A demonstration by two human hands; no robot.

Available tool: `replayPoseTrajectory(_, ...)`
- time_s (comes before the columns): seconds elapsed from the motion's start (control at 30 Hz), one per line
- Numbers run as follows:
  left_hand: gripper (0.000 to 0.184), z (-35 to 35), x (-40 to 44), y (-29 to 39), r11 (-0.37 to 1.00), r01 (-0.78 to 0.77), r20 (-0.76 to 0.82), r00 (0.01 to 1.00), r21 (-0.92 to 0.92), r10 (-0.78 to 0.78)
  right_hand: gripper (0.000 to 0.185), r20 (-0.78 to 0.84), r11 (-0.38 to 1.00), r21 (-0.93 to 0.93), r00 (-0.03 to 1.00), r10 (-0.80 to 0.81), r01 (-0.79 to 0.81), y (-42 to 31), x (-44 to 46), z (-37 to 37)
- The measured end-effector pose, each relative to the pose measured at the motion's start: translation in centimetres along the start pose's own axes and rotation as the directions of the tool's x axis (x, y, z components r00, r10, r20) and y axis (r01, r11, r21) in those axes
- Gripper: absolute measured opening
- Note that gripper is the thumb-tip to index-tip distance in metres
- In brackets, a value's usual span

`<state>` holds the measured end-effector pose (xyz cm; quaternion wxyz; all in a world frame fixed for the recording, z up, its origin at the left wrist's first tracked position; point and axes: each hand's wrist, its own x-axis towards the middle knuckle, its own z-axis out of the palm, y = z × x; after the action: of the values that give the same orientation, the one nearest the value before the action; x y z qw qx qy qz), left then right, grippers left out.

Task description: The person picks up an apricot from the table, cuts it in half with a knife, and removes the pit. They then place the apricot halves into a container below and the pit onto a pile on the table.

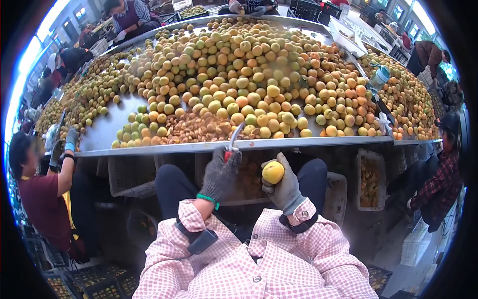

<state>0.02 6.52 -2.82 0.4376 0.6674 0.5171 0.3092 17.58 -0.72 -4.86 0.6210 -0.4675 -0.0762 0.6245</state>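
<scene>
My left hand [219, 175], in a dark grey glove with a green cuff, is closed around the red handle of a curved-bladed knife [237, 135]. Its blade points up, over the near edge of the metal table [199, 149]. My right hand [288, 185], in a lighter grey glove, grips a yellow apricot [273, 172] between thumb and fingers, above my lap. Knife and apricot are apart. Just beyond the table edge lies a heap of split apricot pieces [199, 129], with whole apricots [244, 74] piled high behind it.
Below the table stand a white crate [130, 174] and a crate of apricot pieces [370, 180]. A lidded bottle [379, 78] and a white tray [347, 36] lie toward the right. Co-workers sit at left [45, 194] and right [440, 174]; others are beyond the table.
</scene>
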Motion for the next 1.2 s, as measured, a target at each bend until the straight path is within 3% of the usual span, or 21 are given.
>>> replayPoseTrajectory(0.03,0.048,-0.5,1.5,0.2,0.93,-0.247,-0.1,0.954,0.271,0.282,0.046,0.051,0.999,-0.038,0.998,-0.032,0.034,-0.1,0.2,0.4)
replayPoseTrajectory(0.07,0.052,-1.0,2.4,1.4,0.953,-0.084,-0.149,0.98,0.29,0.131,0.053,0.069,0.999,-0.049,0.998,-0.01,0.014,-0.3,0.0,0.6)
replayPoseTrajectory(0.1,0.056,-1.1,3.8,0.9,0.913,-0.15,-0.186,0.954,0.38,0.234,0.053,0.069,0.999,-0.044,0.998,-0.014,0.017,-0.8,-0.1,0.8)
replayPoseTrajectory(0.17,0.063,-1.4,6.4,0.1,0.856,-0.166,-0.124,0.959,0.49,0.257,0.052,0.009,0.95,0.196,0.969,0.246,-0.243,-2.2,-0.4,2.0)
replayPoseTrajectory(0.3,0.07,-0.6,10.3,-0.4,0.72,-0.168,0.071,0.984,0.673,0.163,0.048,0.007,0.934,0.228,0.96,0.281,-0.275,-2.6,1.2,1.8)
replayPoseTrajectory(0.37,0.076,-0.7,10.7,0.4,0.622,-0.279,0.121,0.951,0.732,0.285,0.048,-0.007,0.932,0.226,0.956,0.293,-0.284,-2.8,2.0,1.5)
replayPoseTrajectory(0.4,0.081,-0.8,11.0,0.9,0.585,-0.266,0.147,0.959,0.766,0.244,0.048,-0.018,0.933,0.215,0.954,0.301,-0.29,-2.8,2.4,1.4)
replayPoseTrajectory(0.43,0.081,-1.1,11.0,1.5,0.585,-0.267,0.152,0.959,0.766,0.238,0.048,-0.022,0.93,0.219,0.952,0.305,-0.293,-2.9,2.7,1.4)
replayPoseTrajectory(0.5,0.083,-1.9,10.7,2.6,0.537,-0.404,0.14,0.875,0.741,0.464,0.049,-0.032,0.941,0.171,0.953,0.301,-0.291,-3.0,3.0,1.7)
replayPoseTrajectory(0.57,0.08,-2.6,9.6,4.5,0.575,-0.457,0.149,0.852,0.678,0.502,0.048,-0.084,0.932,0.177,0.939,0.334,-0.316,-3.5,3.2,2.6)
replayPoseTrajectory(0.63,0.075,-2.5,8.2,5.5,0.512,-0.71,0.216,0.664,0.484,0.716,0.047,-0.132,0.922,0.179,0.92,0.369,-0.344,-3.6,3.1,2.9)
replayPoseTrajectory(0.67,0.073,-2.3,7.5,5.9,0.507,-0.758,0.322,0.641,0.411,0.697,0.044,-0.014,0.94,0.095,0.944,0.329,-0.327,-3.5,2.8,2.8)
replayPoseTrajectory(0.7,0.073,-2.3,6.7,6.5,0.508,-0.755,0.323,0.644,0.414,0.693,0.042,0.108,0.956,0.015,0.951,0.291,-0.294,-3.3,2.6,2.8)
replayPoseTrajectory(0.73,0.073,-2.2,5.8,7.1,0.529,-0.774,0.403,0.633,0.347,0.661,0.042,0.111,0.955,0.014,0.95,0.293,-0.297,-2.8,2.4,3.0)
replayPoseTrajectory(0.8,0.07,-1.5,5.1,7.3,0.538,-0.797,0.492,0.597,0.274,0.634,0.041,0.304,0.96,-0.233,0.949,-0.083,0.158,-1.8,2.1,3.6)
replayPoseTrajectory(0.93,0.063,-1.0,4.4,7.0,0.462,-0.835,0.517,0.549,0.3,0.657,0.048,0.388,0.905,-0.368,0.92,-0.059,0.214,-4.2,-0.9,4.9)
replayPoseTrajectory(0.97,0.058,-1.1,4.3,7.5,0.429,-0.847,0.54,0.53,0.313,0.654,0.044,0.305,0.985,-0.168,0.949,0.084,-0.033,-4.7,-1.7,5.4)
replayPoseTrajectory(1.0,0.053,-1.2,4.1,7.9,0.398,-0.858,0.562,0.514,0.326,0.649,0.04,0.255,0.961,0.058,0.935,0.246,-0.269,-5.1,-2.4,5.8)
replayPoseTrajectory(1.13,0.049,-1.1,3.6,9.2,0.355,-0.883,0.541,0.469,0.307,0.699,0.036,0.271,0.944,0.162,0.933,0.236,-0.286,-5.0,-3.7,5.4)
replayPoseTrajectory(1.17,0.047,-1.1,3.3,9.4,0.332,-0.898,0.503,0.437,0.289,0.745,0.034,0.291,0.95,-0.186,0.937,-0.192,0.253,-3.2,-3.6,4.3)
replayPoseTrajectory(1.2,0.045,-1.2,3.0,9.7,0.306,-0.913,0.463,0.402,0.271,0.79,0.032,0.447,0.563,-0.45,0.721,-0.53,0.693,-2.0,-3.6,3.4)
